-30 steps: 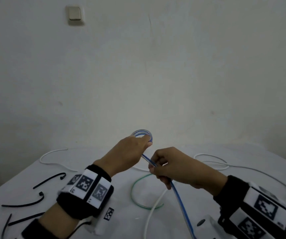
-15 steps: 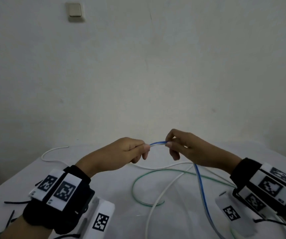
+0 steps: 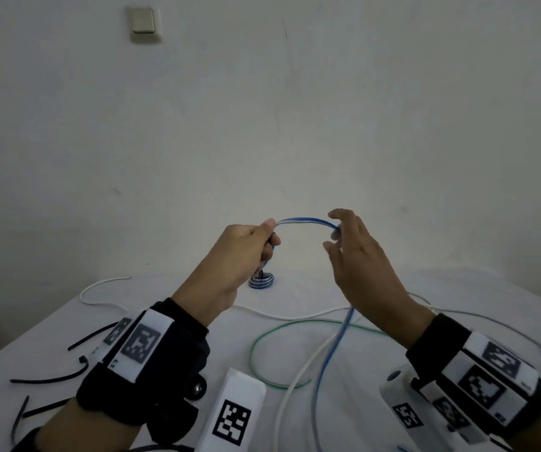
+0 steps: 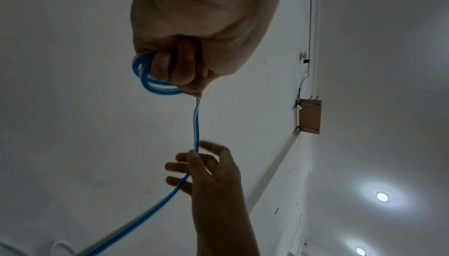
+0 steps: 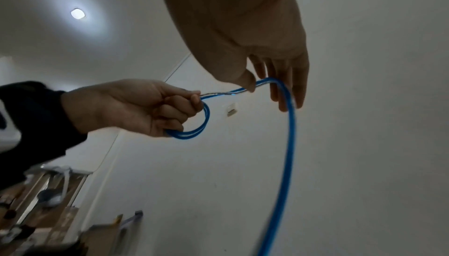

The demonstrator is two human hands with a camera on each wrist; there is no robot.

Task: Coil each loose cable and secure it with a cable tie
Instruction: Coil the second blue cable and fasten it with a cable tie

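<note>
My left hand (image 3: 269, 233) is raised above the table, fingers curled round small loops (image 4: 145, 85) of a blue-and-white cable (image 3: 306, 220). From that fist the cable arcs rightwards to my right hand (image 3: 336, 233), whose thumb pinches it against the outstretched fingers (image 5: 286, 95). Past the right hand the cable (image 5: 290, 145) hangs down to the table and runs off the near edge. The right wrist view shows the left hand (image 5: 184, 106) with the loops (image 5: 194, 133) under its knuckles. In the left wrist view the right hand (image 4: 194, 156) is seen beneath the left hand (image 4: 175, 71).
A small blue-and-white coil (image 3: 261, 282) bound with a black tie lies on the white table (image 3: 181, 308) behind the hands. A green cable (image 3: 259, 340) and a white cable (image 3: 295, 380) lie loose in the middle. Several black cable ties (image 3: 50, 380) lie at the left.
The hands have risen and drawn apart. The right hand has slid rightwards along the cable, so a longer arc spans between the hands; its fingers have spread.
</note>
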